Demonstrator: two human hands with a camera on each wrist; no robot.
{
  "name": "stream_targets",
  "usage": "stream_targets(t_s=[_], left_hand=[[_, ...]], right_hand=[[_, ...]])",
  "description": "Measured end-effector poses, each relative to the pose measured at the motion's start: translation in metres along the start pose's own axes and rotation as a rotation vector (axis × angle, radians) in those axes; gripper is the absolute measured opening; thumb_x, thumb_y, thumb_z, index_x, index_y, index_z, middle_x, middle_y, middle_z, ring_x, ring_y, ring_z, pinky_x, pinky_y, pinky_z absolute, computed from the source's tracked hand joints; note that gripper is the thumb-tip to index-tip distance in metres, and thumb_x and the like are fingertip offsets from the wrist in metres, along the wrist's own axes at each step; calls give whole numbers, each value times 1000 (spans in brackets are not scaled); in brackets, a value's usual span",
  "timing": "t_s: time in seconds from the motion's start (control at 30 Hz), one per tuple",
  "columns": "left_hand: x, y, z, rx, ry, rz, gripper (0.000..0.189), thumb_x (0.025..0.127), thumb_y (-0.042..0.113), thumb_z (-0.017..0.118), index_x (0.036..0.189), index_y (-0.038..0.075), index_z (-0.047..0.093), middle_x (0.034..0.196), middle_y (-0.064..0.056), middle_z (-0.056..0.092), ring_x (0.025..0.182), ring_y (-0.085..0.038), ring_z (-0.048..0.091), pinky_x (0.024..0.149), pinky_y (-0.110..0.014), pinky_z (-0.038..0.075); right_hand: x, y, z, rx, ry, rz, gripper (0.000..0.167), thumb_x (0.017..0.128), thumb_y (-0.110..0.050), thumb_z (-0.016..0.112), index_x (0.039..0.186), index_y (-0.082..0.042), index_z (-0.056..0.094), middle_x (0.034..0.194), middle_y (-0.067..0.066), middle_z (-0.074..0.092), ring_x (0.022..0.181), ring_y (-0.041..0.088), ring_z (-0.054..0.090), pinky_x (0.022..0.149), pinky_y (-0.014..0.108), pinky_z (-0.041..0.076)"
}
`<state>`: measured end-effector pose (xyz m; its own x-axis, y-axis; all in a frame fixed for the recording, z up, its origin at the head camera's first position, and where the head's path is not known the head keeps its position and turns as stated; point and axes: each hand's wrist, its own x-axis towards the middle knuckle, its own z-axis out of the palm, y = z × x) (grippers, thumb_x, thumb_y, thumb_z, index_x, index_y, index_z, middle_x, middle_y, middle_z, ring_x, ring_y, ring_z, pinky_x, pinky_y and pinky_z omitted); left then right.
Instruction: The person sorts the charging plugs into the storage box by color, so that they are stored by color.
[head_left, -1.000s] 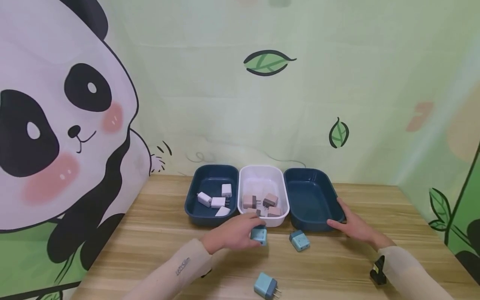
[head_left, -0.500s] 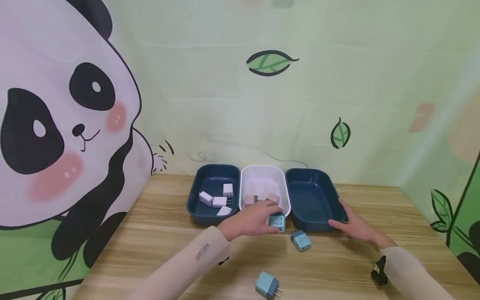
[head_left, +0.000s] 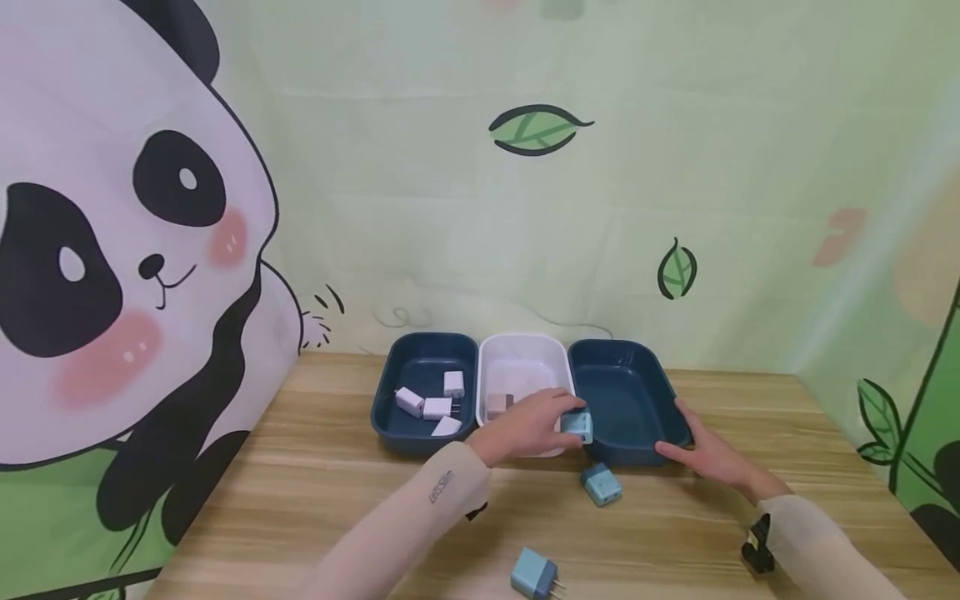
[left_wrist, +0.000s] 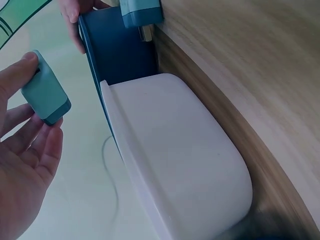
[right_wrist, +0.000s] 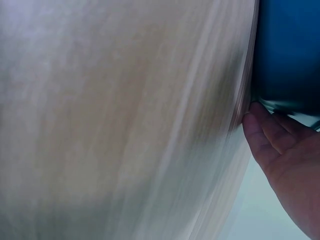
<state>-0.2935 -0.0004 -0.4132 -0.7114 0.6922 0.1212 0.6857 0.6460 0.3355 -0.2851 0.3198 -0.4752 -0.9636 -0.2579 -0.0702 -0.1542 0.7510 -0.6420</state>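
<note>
My left hand [head_left: 527,427] pinches a light-blue plug charger with a dark-blue end [head_left: 577,426] between thumb and fingers. It hangs above where the white bin [head_left: 525,358] meets the right-hand dark-blue bin [head_left: 626,400]. In the left wrist view the held charger [left_wrist: 46,90] stands clear of the bins. My right hand [head_left: 712,454] rests against the near right corner of that blue bin, thumb and fingers spread. In the right wrist view straight fingers [right_wrist: 270,131] touch the bin's outside. Two similar blue chargers lie on the table, one just before the bins [head_left: 602,484], one nearer me [head_left: 534,573].
The left dark-blue bin [head_left: 426,350] holds several white chargers [head_left: 438,408]. A pinkish charger [head_left: 498,405] shows in the white bin; my left hand hides the rest. The three bins stand side by side on the wooden table [head_left: 322,500], before a panda-printed backdrop [head_left: 420,208].
My left hand has carried the blue charger rightward and away from me, from in front of the white bin to the blue bin's near left edge. My right hand has stayed at its bin.
</note>
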Motion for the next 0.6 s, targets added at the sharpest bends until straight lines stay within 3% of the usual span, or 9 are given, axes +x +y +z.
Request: stream_targets(t_s=[0.37, 0.6], left_hand=[[29, 0, 2, 99, -3, -6, 55, 88, 38, 66, 133, 10, 53, 129, -5, 55, 110, -13, 52, 94, -21, 41], [42, -1, 3, 83, -26, -50, 55, 88, 39, 66, 134, 12, 53, 128, -4, 54, 105, -12, 52, 91, -21, 43]], right_hand=[[1, 2, 1, 19, -12, 21, 95, 91, -44, 58, 149, 0, -3, 149, 36, 7, 131, 54, 18, 100, 68, 21], [1, 3, 0, 7, -6, 22, 97, 90, -48, 59, 149, 0, -3, 149, 36, 7, 131, 54, 18, 100, 67, 21]])
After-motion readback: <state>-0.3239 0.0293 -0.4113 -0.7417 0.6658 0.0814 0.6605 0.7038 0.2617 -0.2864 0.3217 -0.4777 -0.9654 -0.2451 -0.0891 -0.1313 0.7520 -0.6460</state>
